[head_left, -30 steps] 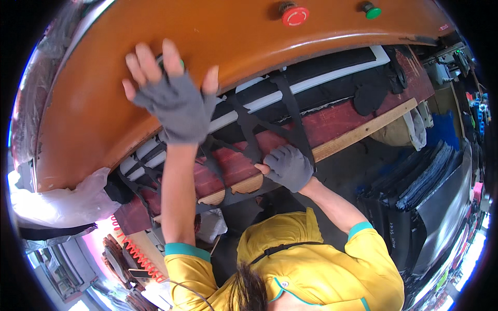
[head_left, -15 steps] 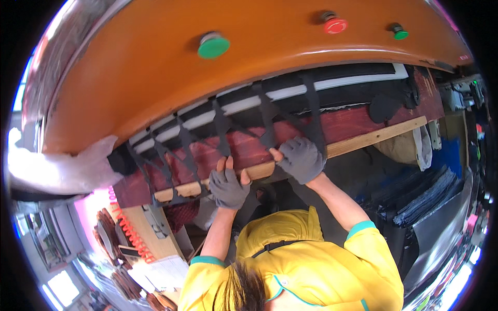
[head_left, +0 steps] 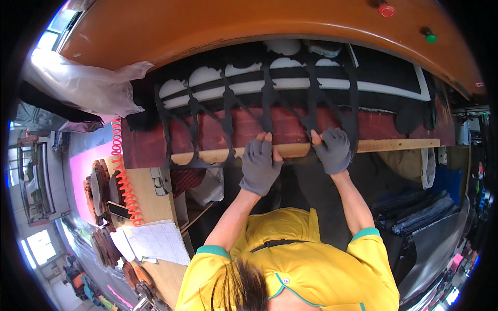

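Gloved hands (head_left: 295, 158) gripping black cut-out sheet (head_left: 270, 103), wooden edge (head_left: 295, 150)

Both gloved hands, the left hand (head_left: 261, 165) and the right hand (head_left: 332, 150), press at the wooden strip (head_left: 399, 145) along the front edge of the machine bed, close together with only a narrow gap between them. Directly beyond the fingers, the black cut-out web (head_left: 270, 98) drapes over the red bed surface (head_left: 244, 129), its openings offering little passage. Above it the orange machine housing (head_left: 218, 26) overhangs and closes the room upward. To the left, crumpled clear plastic sheeting (head_left: 88, 83) and a hanging orange coiled hose (head_left: 124, 176) crowd the bed's end, beside the side table (head_left: 150, 202). Below the strip, the dark space around the forearms stands open.
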{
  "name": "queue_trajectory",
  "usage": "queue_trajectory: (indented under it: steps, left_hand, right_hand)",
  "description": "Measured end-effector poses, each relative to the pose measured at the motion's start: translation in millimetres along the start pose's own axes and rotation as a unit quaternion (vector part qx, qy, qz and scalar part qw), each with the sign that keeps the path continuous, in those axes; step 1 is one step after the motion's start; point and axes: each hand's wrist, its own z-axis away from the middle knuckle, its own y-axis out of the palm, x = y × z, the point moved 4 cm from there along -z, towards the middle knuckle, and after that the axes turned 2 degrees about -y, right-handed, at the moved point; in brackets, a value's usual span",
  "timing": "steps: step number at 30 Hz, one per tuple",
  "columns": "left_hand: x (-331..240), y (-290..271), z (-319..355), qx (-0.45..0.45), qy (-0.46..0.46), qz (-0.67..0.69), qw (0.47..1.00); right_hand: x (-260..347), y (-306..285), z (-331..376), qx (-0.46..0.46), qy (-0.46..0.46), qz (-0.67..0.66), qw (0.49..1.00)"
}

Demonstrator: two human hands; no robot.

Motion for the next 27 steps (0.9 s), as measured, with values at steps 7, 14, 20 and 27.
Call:
queue_trajectory:
  steps: [7, 14, 20, 27]
  left_hand:
    - [-18, -27, 33, 0.147, 0.0, -0.034, 0.989]
    - [-29, -2, -13, 0.066, 0.091, -0.099, 0.989]
    - [-32, 8, 33, -0.007, 0.152, -0.11, 0.982]
    - [-58, -12, 61, 0.087, 0.046, 0.056, 0.994]
  right_hand:
    - [-1, -42, 48, 0.239, 0.305, -0.285, 0.877]
    - [-21, -71, -77, 0.063, 0.014, 0.059, 0.996]
    - [-42, -41, -86, 0.308, -0.039, -0.01, 0.951]
    - [-26, -62, -55, 0.248, 0.0, -0.11, 0.962]
